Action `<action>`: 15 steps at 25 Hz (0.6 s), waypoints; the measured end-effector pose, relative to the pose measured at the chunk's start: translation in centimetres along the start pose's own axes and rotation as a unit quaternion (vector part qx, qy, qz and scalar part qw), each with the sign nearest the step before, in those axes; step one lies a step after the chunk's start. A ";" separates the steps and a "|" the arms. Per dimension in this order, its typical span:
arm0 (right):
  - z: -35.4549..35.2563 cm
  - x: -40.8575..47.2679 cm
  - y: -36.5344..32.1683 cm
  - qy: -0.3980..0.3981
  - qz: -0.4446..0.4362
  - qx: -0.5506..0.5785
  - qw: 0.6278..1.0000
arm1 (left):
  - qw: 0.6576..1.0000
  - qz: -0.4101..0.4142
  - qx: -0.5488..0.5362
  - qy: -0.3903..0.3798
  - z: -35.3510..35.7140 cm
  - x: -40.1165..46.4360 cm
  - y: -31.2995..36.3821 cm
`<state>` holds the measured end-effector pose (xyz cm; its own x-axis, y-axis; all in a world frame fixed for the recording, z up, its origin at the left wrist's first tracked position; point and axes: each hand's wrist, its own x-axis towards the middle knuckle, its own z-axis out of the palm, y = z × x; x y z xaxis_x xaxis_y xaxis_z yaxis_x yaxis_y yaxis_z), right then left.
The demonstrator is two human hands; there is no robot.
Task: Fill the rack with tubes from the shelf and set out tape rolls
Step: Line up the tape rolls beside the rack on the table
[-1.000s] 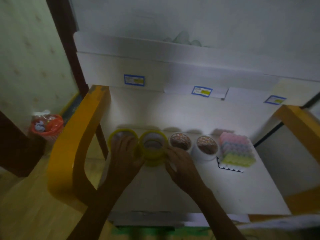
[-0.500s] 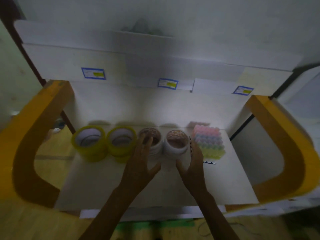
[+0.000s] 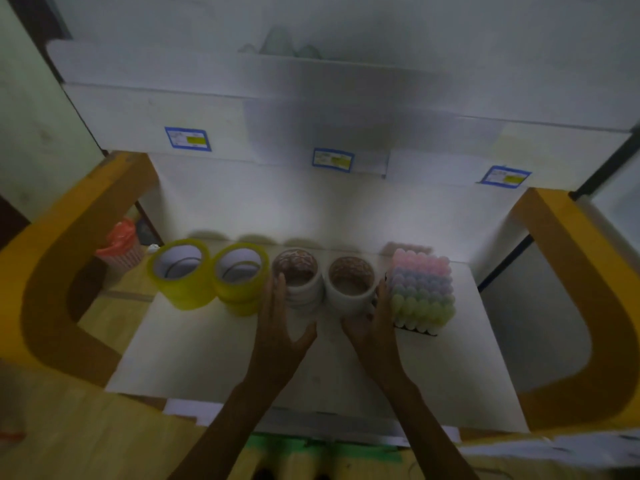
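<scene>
- In the middle of the frame, four tape rolls stand in one row on the white table (image 3: 214,348): two yellow tape rolls (image 3: 207,277) at the left, then two white tape rolls (image 3: 323,284) with a brown pattern inside.
- The rack of pastel tubes (image 3: 422,289) stands at the right end of the row, just beside the last white roll, and it looks already full.
- The left hand (image 3: 278,329) is flat with straight fingers at the left side of the white pair; the right hand (image 3: 375,320) is also flat, between the right white roll and the rack. Both are apart and grip nothing.
- Risk, as I judge: if the hands squeeze the white rolls unevenly, one roll may tip or roll forward.
- The right hand is very near the rack, so a careless push could shift it or knock tubes.
- The picture is dim, so I cannot tell if the fingers touch the rolls.
</scene>
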<state>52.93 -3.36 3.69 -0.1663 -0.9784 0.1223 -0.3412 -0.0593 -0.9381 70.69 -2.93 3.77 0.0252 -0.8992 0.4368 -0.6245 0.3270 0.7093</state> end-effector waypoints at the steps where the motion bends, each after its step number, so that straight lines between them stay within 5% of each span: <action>1: 0.2 0.1 0.1 0.002 0.009 -0.001 1.000 | 0.999 -0.023 -0.022 0.002 0.6 -0.8 0.1; 5: 0.6 0.9 0.8 0.008 0.026 -0.013 1.000 | 0.986 -0.125 -0.105 -0.020 1.8 -0.9 -1.3; 10: 0.9 1.4 1.8 0.014 0.036 -0.014 0.999 | 0.988 -0.088 -0.111 -0.060 2.0 1.0 -2.8; 15: 1.1 1.3 1.3 0.031 0.025 0.002 0.999 | 0.971 -0.159 -0.179 -0.015 2.6 3.4 -1.8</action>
<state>53.29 -4.94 2.29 -0.2407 -0.9658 0.0960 -0.3274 -0.0124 -0.9448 69.84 -7.30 2.56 0.1456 -0.9776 0.1521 -0.2768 0.1073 0.9549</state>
